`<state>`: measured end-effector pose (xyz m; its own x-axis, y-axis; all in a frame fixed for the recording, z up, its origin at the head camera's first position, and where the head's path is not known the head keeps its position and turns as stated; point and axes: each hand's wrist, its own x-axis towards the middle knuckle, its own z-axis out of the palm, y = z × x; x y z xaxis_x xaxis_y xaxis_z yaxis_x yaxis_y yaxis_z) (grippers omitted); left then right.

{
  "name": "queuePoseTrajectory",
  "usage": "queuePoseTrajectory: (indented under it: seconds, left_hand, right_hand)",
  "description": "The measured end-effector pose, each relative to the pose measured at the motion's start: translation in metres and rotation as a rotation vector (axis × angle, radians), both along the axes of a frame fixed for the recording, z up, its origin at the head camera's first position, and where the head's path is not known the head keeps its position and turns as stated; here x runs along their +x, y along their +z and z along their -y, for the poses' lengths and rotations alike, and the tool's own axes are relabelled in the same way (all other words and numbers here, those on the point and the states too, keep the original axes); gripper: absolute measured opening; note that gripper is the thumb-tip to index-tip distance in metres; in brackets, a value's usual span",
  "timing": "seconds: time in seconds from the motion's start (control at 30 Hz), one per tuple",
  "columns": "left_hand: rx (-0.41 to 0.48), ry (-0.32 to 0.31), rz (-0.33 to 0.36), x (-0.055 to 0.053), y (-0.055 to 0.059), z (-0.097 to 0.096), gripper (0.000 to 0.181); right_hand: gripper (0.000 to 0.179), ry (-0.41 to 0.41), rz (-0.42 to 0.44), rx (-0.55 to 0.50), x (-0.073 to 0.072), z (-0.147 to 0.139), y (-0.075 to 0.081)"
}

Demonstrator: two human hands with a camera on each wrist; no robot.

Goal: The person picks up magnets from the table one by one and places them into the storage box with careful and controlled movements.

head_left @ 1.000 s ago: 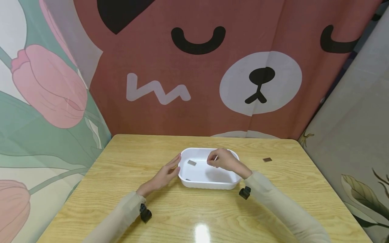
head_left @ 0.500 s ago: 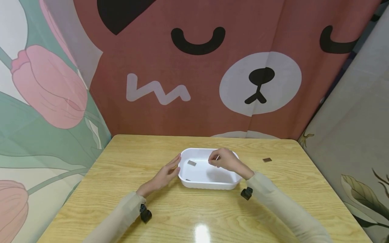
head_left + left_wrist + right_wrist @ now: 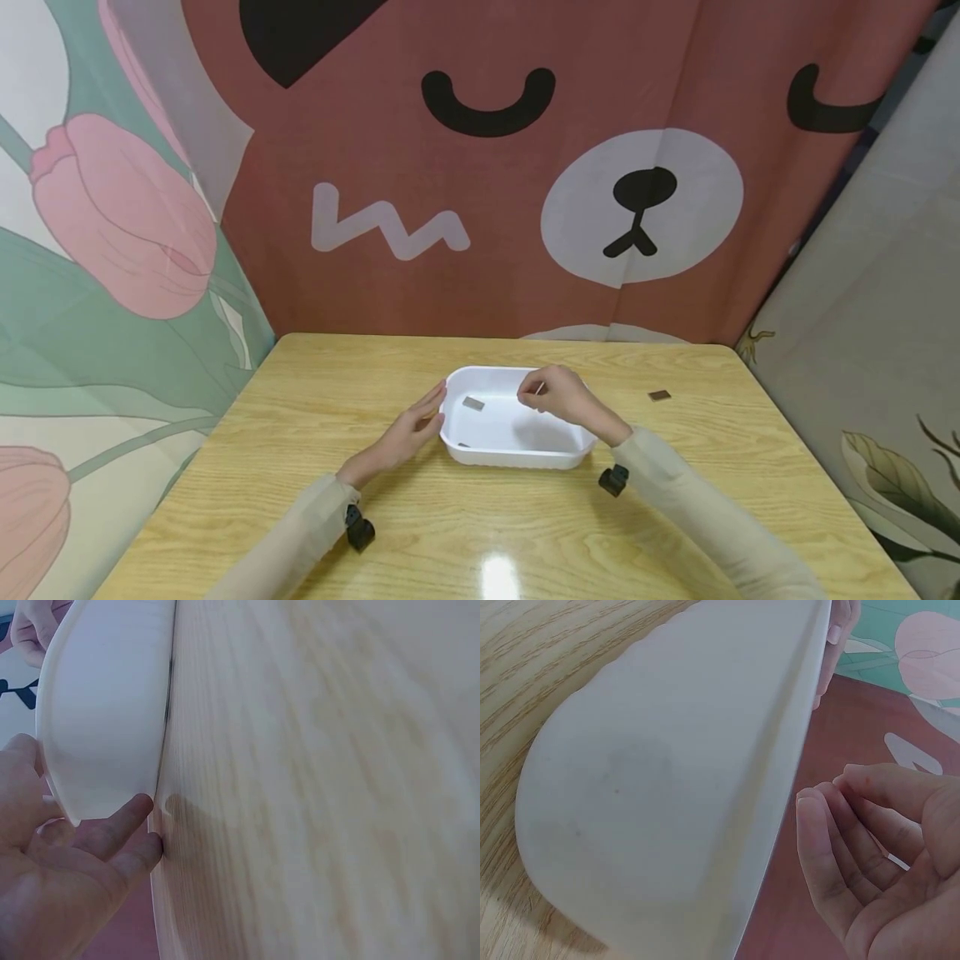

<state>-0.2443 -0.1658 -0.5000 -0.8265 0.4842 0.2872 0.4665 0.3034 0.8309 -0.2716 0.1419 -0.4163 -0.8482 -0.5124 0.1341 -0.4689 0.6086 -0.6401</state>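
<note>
A white plastic tray (image 3: 517, 459) stands on the wooden table. My left hand (image 3: 405, 429) rests against its left end, fingers extended; in the left wrist view, the fingers (image 3: 116, 829) lie along the tray's outer wall. Over the right half of the tray hovers my right hand (image 3: 558, 395). Its fingers are curled and the fingertips meet the thumb (image 3: 900, 784); nothing can be made out between them. Inside the tray lies a small grey rectangular piece (image 3: 473, 403). A dark sliver of another piece (image 3: 464, 444) shows just above the front rim.
A small dark brown rectangular piece (image 3: 660, 395) lies on the wooden table (image 3: 450, 525), right of the tray. Printed curtains (image 3: 487, 292) hang behind and at both sides of the table. Each wrist carries a small black camera (image 3: 614, 481).
My right hand has drifted slightly to the right above the tray, keeping its curled shape. The left hand, the tray and the small pieces stay in place.
</note>
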Motion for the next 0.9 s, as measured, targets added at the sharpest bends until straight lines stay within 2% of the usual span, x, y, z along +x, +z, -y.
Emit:
queuePoseTrajectory:
  seconds: [0.2, 0.57, 0.9]
  left_hand:
    - [0.002, -0.007, -0.003, 0.001, 0.0, 0.0, 0.053]
    - [-0.001, -0.001, -0.003, 0.0, 0.0, 0.0, 0.052]
    - [-0.002, 0.011, -0.004, -0.001, 0.001, 0.0, 0.052]
  right_hand:
    - [0.006, 0.013, -0.035, -0.016, 0.0, -0.003, 0.0]
    - [0.005, -0.013, -0.031, -0.015, 0.003, -0.008, 0.001]
    - [0.006, -0.007, -0.064, -0.009, 0.004, -0.012, 0.002]
